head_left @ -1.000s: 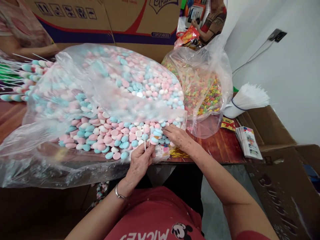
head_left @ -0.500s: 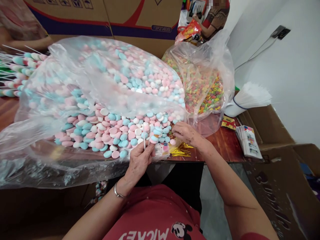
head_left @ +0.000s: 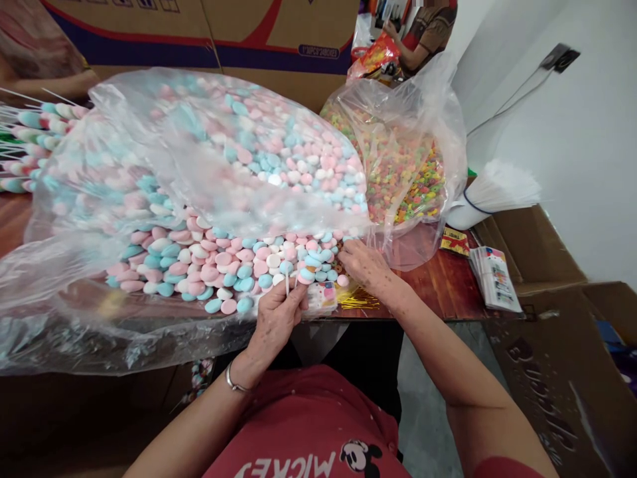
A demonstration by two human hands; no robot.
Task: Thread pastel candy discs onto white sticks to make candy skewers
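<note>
A big clear bag of pink, blue and white marshmallow sweets lies open on the wooden table. My left hand is closed at the table's near edge, pinching thin white sticks that point up into the sweets. My right hand rests at the right end of the spilled sweets, fingers curled onto them; what they hold, if anything, is hidden. Gold twist ties lie just below it.
A second clear bag holds small multicoloured ring sweets. A bundle of white sticks, a small red packet and a stack of printed wrappers lie at right. Finished skewers lie far left. Cardboard boxes and other people stand behind.
My right hand has drawn slightly right and then back into the edge of the sweets. My left hand keeps its grip on the sticks, almost still.
</note>
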